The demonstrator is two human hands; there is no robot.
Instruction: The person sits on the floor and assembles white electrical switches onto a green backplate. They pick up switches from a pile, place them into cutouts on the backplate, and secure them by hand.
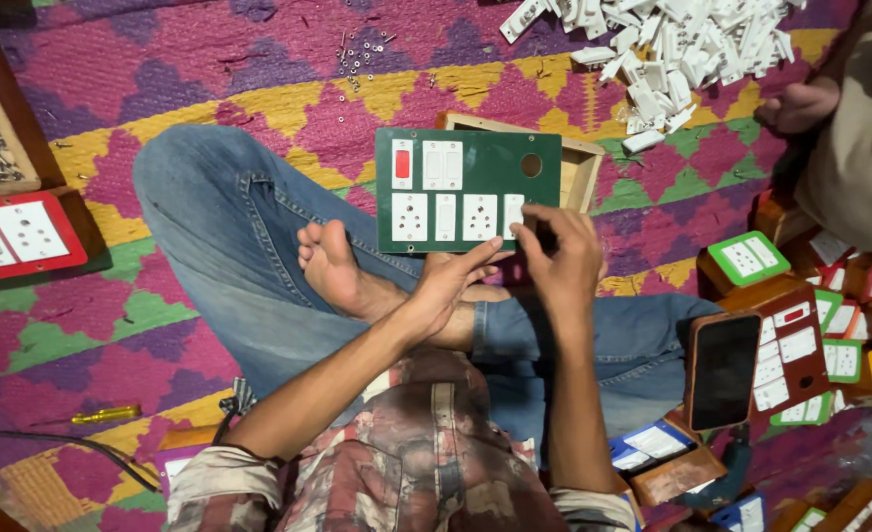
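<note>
A green switch board panel (485, 163) rests tilted on a wooden box (579, 163) above my crossed legs. It carries a red switch, white switches and white sockets, plus a round hole at its upper right. My right hand (559, 258) pinches a white switch piece (513, 212) at the panel's lower right opening. My left hand (451, 286) props the panel's lower edge from underneath, fingers spread. My bare foot lies just left of it.
A heap of white switch parts (682, 49) lies at the top right, near another person's hand (799, 103). Small screws (360, 51) are scattered on the patterned mat. A red board (17, 236) sits left, a yellow screwdriver (106, 415) bottom left, a phone (722, 369) and finished boards right.
</note>
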